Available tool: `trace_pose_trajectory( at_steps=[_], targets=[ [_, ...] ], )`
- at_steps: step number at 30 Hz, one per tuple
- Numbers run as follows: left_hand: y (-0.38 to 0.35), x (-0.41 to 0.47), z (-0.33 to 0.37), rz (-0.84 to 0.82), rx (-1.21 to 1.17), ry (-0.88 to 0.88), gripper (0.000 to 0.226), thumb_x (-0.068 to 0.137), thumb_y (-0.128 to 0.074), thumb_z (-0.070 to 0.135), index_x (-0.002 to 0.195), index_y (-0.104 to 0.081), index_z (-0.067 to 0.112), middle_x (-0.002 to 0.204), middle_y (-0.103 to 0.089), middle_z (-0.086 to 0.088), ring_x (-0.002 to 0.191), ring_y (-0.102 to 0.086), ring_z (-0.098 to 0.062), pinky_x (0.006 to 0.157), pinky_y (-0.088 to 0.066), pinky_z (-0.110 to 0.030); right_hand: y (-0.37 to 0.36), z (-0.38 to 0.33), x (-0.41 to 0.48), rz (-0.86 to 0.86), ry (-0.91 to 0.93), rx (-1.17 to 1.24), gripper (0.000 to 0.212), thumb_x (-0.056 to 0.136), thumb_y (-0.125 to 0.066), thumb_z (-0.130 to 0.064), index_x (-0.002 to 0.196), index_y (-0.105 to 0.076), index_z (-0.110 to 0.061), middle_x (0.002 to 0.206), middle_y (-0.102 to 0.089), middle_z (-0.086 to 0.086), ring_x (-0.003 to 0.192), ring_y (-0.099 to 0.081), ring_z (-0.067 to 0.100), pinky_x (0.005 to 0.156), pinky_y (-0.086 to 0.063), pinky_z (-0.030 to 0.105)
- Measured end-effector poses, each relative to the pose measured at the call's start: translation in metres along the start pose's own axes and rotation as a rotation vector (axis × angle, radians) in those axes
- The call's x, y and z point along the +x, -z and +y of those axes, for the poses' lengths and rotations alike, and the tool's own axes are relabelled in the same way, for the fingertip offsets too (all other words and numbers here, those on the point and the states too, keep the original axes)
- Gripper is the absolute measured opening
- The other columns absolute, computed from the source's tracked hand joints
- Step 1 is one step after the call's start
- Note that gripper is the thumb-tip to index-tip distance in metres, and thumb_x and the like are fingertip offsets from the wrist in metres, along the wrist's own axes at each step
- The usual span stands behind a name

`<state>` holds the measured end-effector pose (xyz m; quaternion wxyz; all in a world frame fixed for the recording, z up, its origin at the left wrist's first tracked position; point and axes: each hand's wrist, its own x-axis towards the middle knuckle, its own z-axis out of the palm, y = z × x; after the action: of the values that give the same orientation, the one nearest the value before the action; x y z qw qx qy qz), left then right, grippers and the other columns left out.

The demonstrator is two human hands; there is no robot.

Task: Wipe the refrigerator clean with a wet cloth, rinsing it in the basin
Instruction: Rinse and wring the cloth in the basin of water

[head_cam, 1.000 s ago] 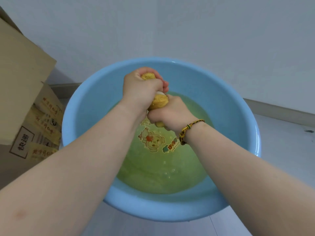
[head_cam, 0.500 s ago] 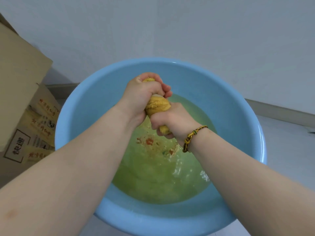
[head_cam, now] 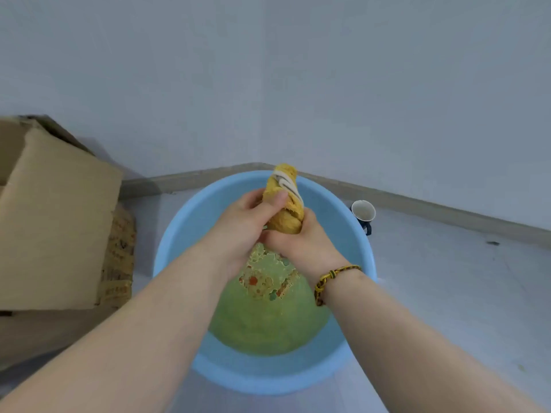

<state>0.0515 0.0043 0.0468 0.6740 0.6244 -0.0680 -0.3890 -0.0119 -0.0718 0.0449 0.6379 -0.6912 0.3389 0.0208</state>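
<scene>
A yellow cloth [head_cam: 285, 198] with a white stripe is twisted into a tight roll and held upright above the blue basin [head_cam: 179, 234]. My left hand [head_cam: 244, 222] grips its left side, thumb pressed on the roll. My right hand [head_cam: 301, 239], with a braided bracelet on the wrist, clasps the lower end. The basin sits on the floor and holds greenish water [head_cam: 268, 320] with a rippled cartoon print showing through. The refrigerator is out of sight.
A large cardboard box [head_cam: 56, 222] stands at the left, close to the basin. A small white cup [head_cam: 363, 210] sits on the floor behind the basin's right rim. Pale walls meet in a corner behind the basin, with a grey skirting board.
Both hands have risen with the twisted cloth, lifting it higher above the water. More of the roll now sticks out above my hands. The view has pulled back, so the basin looks smaller.
</scene>
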Motion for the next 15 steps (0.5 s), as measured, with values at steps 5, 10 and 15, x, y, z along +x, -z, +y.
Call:
trace_pose_trajectory(
  at_steps=[5, 10, 15],
  targets=[
    [-0.029, -0.064, 0.097, -0.013, -0.041, 0.02, 0.014, 0.087, -0.051, 0.026, 0.092, -0.062, 0.019, 0.084, -0.067, 0.004, 0.062, -0.064, 0.0, 0.052, -0.048, -0.014, 0.032, -0.099, -0.08, 0.032, 0.04, 0.1, 0.035, 0.08, -0.065, -0.029, 0.112, -0.053, -0.023, 0.113, -0.059, 0.004, 0.092, -0.061, 0.012, 0.08, -0.054, 0.028],
    [-0.08, -0.137, 0.2, -0.141, -0.044, 0.006, 0.013, 0.087, -0.05, 0.022, 0.096, -0.058, 0.017, 0.074, -0.069, 0.004, 0.059, -0.064, -0.003, 0.05, -0.049, -0.015, 0.087, -0.194, -0.183, 0.224, 0.077, 0.337, 0.014, 0.091, -0.053, -0.02, 0.104, -0.057, -0.023, 0.096, -0.065, -0.007, 0.073, -0.062, -0.007, 0.061, -0.049, 0.009],
    [-0.147, -0.211, 0.25, -0.321, 0.123, -0.049, 0.008, 0.087, -0.052, 0.026, 0.083, -0.052, 0.019, 0.06, -0.064, 0.006, 0.055, -0.059, -0.008, 0.051, -0.047, -0.019, 0.128, -0.233, -0.283, 0.493, 0.123, 0.293, 0.018, 0.08, -0.065, -0.026, 0.09, -0.05, -0.025, 0.096, -0.061, -0.001, 0.085, -0.059, 0.008, 0.074, -0.05, 0.022]
  ],
)
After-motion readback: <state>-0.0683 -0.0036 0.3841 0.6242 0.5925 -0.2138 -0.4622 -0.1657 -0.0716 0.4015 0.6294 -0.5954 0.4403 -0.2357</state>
